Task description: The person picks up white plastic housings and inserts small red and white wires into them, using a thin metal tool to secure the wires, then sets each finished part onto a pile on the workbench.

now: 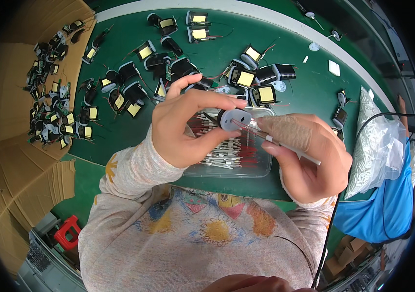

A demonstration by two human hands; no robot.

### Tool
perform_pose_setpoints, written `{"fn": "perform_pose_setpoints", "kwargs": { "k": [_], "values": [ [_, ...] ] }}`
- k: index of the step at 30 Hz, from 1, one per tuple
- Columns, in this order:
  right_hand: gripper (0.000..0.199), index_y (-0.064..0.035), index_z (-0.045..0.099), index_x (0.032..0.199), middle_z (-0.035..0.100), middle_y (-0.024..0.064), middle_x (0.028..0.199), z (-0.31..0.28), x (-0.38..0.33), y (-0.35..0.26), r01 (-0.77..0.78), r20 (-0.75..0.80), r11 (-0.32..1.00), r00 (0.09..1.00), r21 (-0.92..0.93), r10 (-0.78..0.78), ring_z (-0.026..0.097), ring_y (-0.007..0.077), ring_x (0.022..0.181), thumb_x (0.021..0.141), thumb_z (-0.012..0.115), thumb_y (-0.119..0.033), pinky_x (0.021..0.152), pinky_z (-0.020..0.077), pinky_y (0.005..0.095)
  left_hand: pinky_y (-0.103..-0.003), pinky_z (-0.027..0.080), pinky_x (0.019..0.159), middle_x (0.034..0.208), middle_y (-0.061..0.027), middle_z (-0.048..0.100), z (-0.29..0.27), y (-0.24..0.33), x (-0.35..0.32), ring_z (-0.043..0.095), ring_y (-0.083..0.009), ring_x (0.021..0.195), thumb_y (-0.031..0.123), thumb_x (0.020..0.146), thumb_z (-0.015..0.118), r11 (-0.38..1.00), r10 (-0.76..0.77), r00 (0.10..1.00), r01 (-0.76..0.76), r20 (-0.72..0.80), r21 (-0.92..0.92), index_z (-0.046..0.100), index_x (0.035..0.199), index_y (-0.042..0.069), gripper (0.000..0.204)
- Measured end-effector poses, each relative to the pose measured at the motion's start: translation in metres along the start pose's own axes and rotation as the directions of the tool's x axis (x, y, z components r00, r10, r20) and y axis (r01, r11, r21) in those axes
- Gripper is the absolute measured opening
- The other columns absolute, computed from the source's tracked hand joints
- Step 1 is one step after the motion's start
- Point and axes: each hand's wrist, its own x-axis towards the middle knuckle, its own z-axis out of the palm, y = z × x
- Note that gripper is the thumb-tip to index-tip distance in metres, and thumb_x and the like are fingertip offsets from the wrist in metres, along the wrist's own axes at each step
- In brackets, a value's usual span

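Green counter (119, 44), clock read from picture centre, 12 at the far edge.

Nearest: two hands. Left hand (180, 129), just left of centre: thumb and forefinger pinched on the rim of one black unit with a grey end face (229, 122), held above the counter with the face toward 3 o'clock. Right hand (314, 155), 3 o'clock: fingers closed on one slender shaft (301, 152); tool or lead, cannot tell. Thin reddish lead (252, 129) runs between the face and these fingers. One beige wrap (287, 130) on its forefinger.

Technique (judged): step looks like working the lead at a hole in the face. Brace left thumb and forefinger on the rim only, holes unobstructed; keep the lead square to the hole; grip close to its end; ease, do not force, lest the wire kink or the insulation scrape.

Below the unit, 6 o'clock: one clear tray (269, 165), many red-and-white leads (222, 155), too overlapped to count.

Farther: one clear bag (365, 146) of white pieces, 3 o'clock; one cardboard box (83, 36), 10 o'clock, heaped units, uncountable. Loose black units (134, 90), roughly two dozen, 10 to 1 o'clock. Far side: two yellow-faced units (198, 34), 12 o'clock; one white block (334, 68), 2 o'clock.
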Motion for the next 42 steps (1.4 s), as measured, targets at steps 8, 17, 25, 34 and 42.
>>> {"fn": "perform_pose_setpoints", "kwargs": {
  "k": [8,17,25,34,42],
  "values": [
    [0.028,0.0097,0.054,0.086,0.065,0.021,0.076,-0.002,-0.002,0.003,-0.035,-0.004,0.999,0.999,0.013,0.035,0.064,0.0295,0.069,0.064,0.07,0.009,0.062,0.0507,0.0352,-0.047,0.027,0.101,0.095,-0.0136,0.067,-0.001,-0.001,0.0,0.064,-0.0251,0.094,0.005,0.066,0.075,1.0,0.015,1.0,-0.015,0.016,0.007,0.05,0.1,0.007,0.043],
    [0.027,0.0085,0.054,0.086,0.065,0.0206,0.077,-0.002,-0.004,0.004,-0.09,0.001,0.995,0.996,0.05,0.09,0.064,0.029,0.07,0.065,0.07,0.007,0.063,0.0507,0.0351,-0.047,0.027,0.101,0.095,-0.0141,0.067,-0.001,0.0,0.0,0.064,-0.0255,0.094,0.004,0.065,0.076,1.0,0.029,0.999,-0.029,0.015,0.003,0.049,0.1,0.007,0.043],
    [0.027,0.0078,0.06,0.084,0.066,0.0185,0.078,-0.002,0.0,-0.003,-0.049,0.02,0.998,0.999,-0.033,0.05,0.064,0.0279,0.07,0.059,0.071,0.008,0.063,0.0504,0.0336,-0.047,0.027,0.101,0.094,-0.0133,0.067,-0.001,-0.001,0.0,0.064,-0.0255,0.094,0.004,0.065,0.076,0.999,0.032,0.999,-0.032,0.001,0.006,0.05,0.099,0.008,0.043],
    [0.038,0.0013,0.065,0.087,0.066,0.0128,0.083,0.004,-0.005,-0.012,-0.037,-0.014,0.988,0.999,-0.149,0.035,0.064,0.0253,0.074,0.051,0.074,0.008,0.064,0.0514,0.0316,-0.047,0.027,0.1,0.094,-0.0121,0.068,-0.001,-0.001,0.001,0.065,-0.0263,0.093,-0.003,0.064,0.069,0.998,0.052,0.998,-0.051,-0.019,0.029,0.051,0.098,0.009,0.04],
    [0.039,-0.0002,0.065,0.086,0.066,0.0118,0.084,0.01,-0.009,-0.009,0.044,-0.098,0.973,0.993,-0.227,-0.068,0.064,0.0247,0.072,0.05,0.075,0.008,0.062,0.052,0.0309,-0.047,0.028,0.099,0.094,-0.0124,0.068,-0.001,0.0,0.002,0.065,-0.0258,0.092,-0.003,0.062,0.069,0.997,0.069,0.997,-0.067,-0.043,0.048,0.051,0.098,0.009,0.041]
  ]
}}
